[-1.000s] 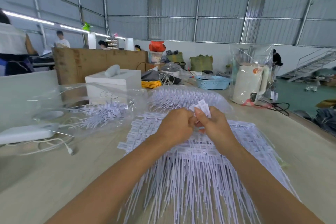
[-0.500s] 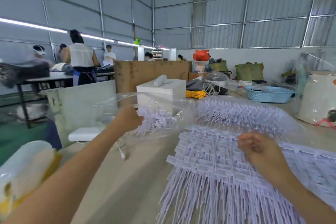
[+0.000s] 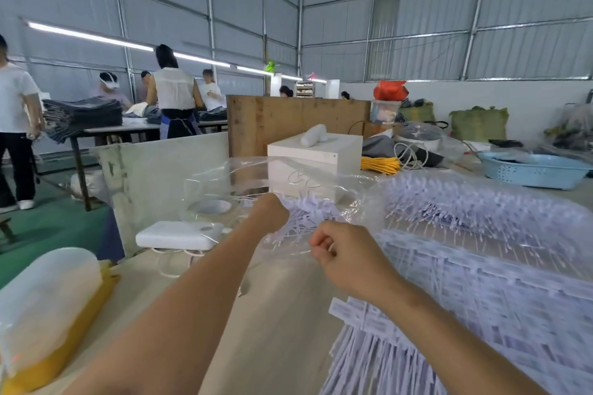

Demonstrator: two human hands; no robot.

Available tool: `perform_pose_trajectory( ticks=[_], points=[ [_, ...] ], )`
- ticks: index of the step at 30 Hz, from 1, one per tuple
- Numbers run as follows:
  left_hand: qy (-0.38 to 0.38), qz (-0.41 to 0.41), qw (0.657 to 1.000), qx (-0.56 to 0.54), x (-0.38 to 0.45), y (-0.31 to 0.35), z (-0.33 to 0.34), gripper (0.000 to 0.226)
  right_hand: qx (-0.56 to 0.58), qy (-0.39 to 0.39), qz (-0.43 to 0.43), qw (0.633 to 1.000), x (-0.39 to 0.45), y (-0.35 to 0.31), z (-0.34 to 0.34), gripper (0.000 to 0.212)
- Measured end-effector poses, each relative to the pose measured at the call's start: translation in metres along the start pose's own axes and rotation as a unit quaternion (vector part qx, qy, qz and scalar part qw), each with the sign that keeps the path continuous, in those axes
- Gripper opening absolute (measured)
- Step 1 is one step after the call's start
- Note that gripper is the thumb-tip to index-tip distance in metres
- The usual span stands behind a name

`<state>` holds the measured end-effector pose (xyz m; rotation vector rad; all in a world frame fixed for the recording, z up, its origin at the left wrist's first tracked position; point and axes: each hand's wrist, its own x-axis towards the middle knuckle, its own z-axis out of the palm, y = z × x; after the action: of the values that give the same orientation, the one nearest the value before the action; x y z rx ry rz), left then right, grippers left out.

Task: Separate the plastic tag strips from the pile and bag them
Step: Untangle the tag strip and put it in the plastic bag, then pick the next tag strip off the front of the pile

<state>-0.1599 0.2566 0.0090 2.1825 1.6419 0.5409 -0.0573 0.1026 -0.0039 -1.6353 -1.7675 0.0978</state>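
Hands first: the left hand (image 3: 269, 214) is curled tight and reaches into the mouth of the clear bag (image 3: 256, 183), but whether it grips the bag or strips cannot be told, since the fingers are hidden. The right hand (image 3: 345, 252) is curled too, and its finger and thumb pinch the near edge of the bag. Both arms stretch forward over the table (image 3: 279, 330), the left one reaching farther. Some tag strips (image 3: 309, 213) already lie inside the bag, just past the left hand and between the two hands. The big pile of tag strips (image 3: 481, 308) (white, with long thin tails) lies on the table just to the right of the right hand, under that arm. A white box (image 3: 316, 155) stands behind the bag.
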Motion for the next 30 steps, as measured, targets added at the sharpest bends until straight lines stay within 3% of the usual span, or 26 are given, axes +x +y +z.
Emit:
perform_pose_trajectory(
  ticks=[2,9,11,13,16,19,23,27,30],
  points=[
    [0.016,0.03,0.993,0.116,0.007,-0.002,0.005,0.026,-0.019,-0.009,-0.005,1.0,-0.001,0.005,0.006,0.011],
    [0.055,0.079,0.957,0.275,-0.031,0.019,-0.009,0.024,-0.017,0.006,0.002,1.0,-0.014,0.005,-0.004,0.012],
    [0.114,0.106,0.947,0.283,-0.057,0.037,-0.02,0.02,-0.002,0.037,0.019,0.999,-0.025,0.007,-0.023,0.013],
    [0.158,0.201,0.944,0.209,-0.088,0.061,-0.025,0.02,-0.015,0.064,0.053,0.996,-0.041,0.015,-0.049,0.013],
    [0.077,0.397,0.914,-0.014,-0.139,0.101,-0.01,0.019,-0.095,0.099,0.12,0.983,-0.08,0.037,-0.095,0.015],
    [-0.052,0.495,0.867,-0.015,-0.169,0.141,0.026,0.026,-0.193,0.118,0.19,0.955,-0.131,0.061,-0.141,0.018],
    [-0.128,0.482,0.862,0.094,-0.175,0.171,0.073,0.052,-0.284,0.11,0.291,0.907,-0.195,0.084,-0.179,0.022],
    [-0.111,0.483,0.866,0.072,-0.171,0.183,0.093,0.046,-0.26,0.104,0.288,0.916,-0.223,0.086,-0.187,0.023],
    [-0.139,0.487,0.862,0.028,-0.165,0.191,0.091,0.03,-0.266,0.114,0.265,0.92,-0.224,0.086,-0.181,0.022]
  ],
)
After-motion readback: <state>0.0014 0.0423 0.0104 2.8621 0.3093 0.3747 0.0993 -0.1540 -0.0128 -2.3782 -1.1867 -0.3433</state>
